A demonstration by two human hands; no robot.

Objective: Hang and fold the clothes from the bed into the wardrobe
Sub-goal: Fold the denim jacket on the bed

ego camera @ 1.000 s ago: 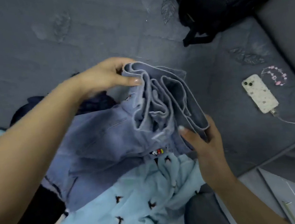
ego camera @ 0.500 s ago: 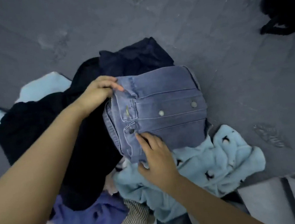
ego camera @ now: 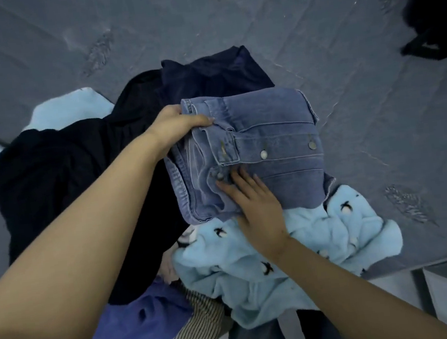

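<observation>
In the head view, a folded denim garment (ego camera: 264, 148) lies at the centre of the frame on top of a heap of clothes on the bed (ego camera: 62, 34). The left hand (ego camera: 175, 127) grips the garment's upper left corner, thumb lying over the denim and fingers tucked beneath the folded edge. The right hand (ego camera: 254, 205) rests flat on the garment's lower left part, fingers straight and spread, fingertips just beside a metal button; it grasps nothing. Two more buttons show along the placket to the right.

Below the denim, at lower centre and right, lies a light blue fleece (ego camera: 322, 244) with small dark marks. A black garment (ego camera: 65, 181) spreads to the left, running under the denim's upper edge. A purple cloth (ego camera: 140, 326) and a striped cloth (ego camera: 204, 325) sit at the lower left of the heap. A black bag (ego camera: 431, 0) lies in the upper right corner.
</observation>
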